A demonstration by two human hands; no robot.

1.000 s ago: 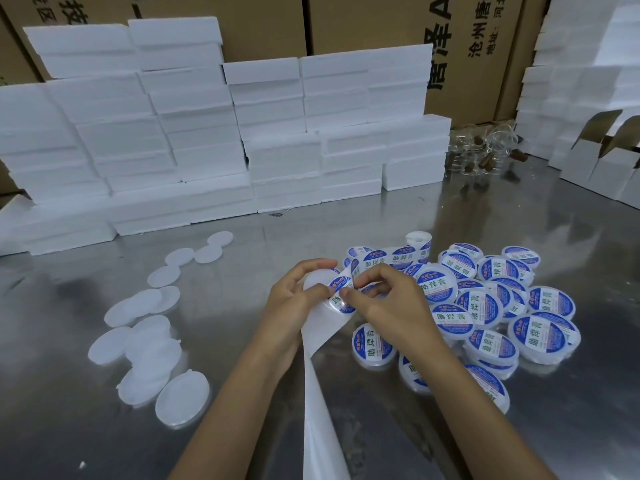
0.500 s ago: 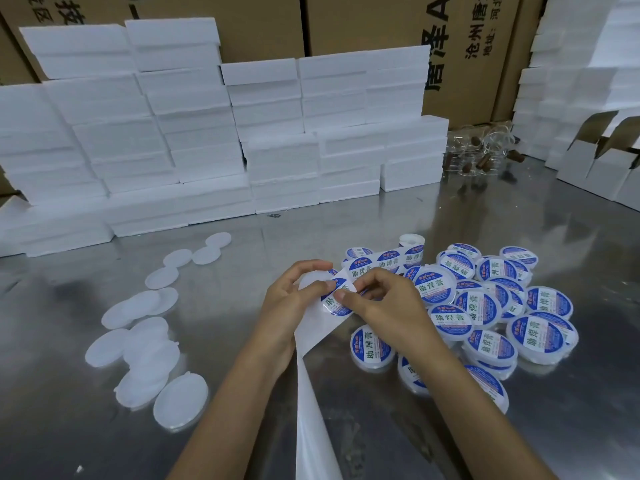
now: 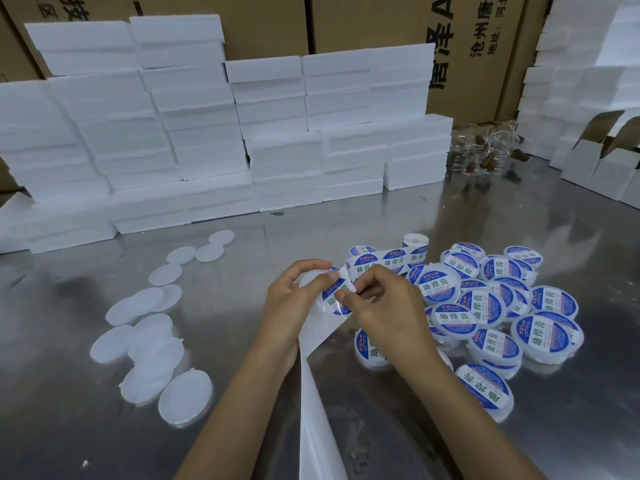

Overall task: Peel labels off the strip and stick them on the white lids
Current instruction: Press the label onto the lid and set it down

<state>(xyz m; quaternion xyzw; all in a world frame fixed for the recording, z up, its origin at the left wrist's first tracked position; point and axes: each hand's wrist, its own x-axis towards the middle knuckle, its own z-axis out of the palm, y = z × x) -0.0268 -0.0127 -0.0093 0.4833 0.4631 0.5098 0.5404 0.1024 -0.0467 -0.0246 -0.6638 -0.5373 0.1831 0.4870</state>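
Observation:
My left hand [image 3: 294,299] grips the white backing strip [image 3: 317,403], which hangs down toward the bottom edge. My right hand [image 3: 384,306] pinches a round blue-and-white label [image 3: 337,296] at the strip's bend, its edge partly lifted. The strip with more labels [image 3: 388,263] runs right to a small roll [image 3: 415,242]. Several plain white lids [image 3: 152,344] lie scattered on the left of the metal table [image 3: 242,393]. A pile of labelled lids [image 3: 491,306] sits to the right of my hands.
Stacks of white foam blocks [image 3: 207,133] line the back of the table, with cardboard cartons [image 3: 467,46] behind. Clear jars [image 3: 485,150] stand at the back right, beside open white boxes [image 3: 606,168] and more foam stacks.
My hands have stayed in place. The right thumb and finger have worked the label further off the backing strip at the bend.

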